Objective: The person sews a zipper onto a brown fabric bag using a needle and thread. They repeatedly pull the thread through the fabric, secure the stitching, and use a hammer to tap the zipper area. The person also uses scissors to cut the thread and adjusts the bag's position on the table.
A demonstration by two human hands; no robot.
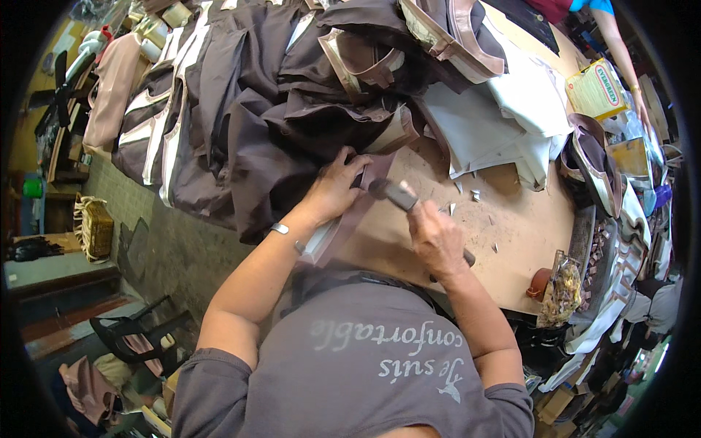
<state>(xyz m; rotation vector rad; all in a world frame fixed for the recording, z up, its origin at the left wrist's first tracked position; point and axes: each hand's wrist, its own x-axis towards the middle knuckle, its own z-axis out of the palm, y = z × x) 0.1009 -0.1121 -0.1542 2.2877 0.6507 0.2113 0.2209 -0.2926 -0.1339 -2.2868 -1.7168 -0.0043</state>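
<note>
My right hand (437,239) is wrapped round the handle of a hammer (400,196). Its blurred head hovers over or against a mauve-brown leather-like strip (349,228). On the left edge of that strip my left hand (337,184) is closed, fingers curled over the material close to the hammer head; the fingertips are partly hidden. The strip runs along the wooden tabletop (467,241) toward my body, with a pale band along its lower end. Heaped against my left hand lies a large dark brown bag-like piece (270,139) with white-edged seams.
White sheets (511,120) cover the table's far right, with small white scraps (476,195) nearby. A clear bag of small pieces (561,296) stands at the right edge beside a brown roll (539,285). Past a yellow-and-white box (600,89), another person's arm (624,55) reaches in.
</note>
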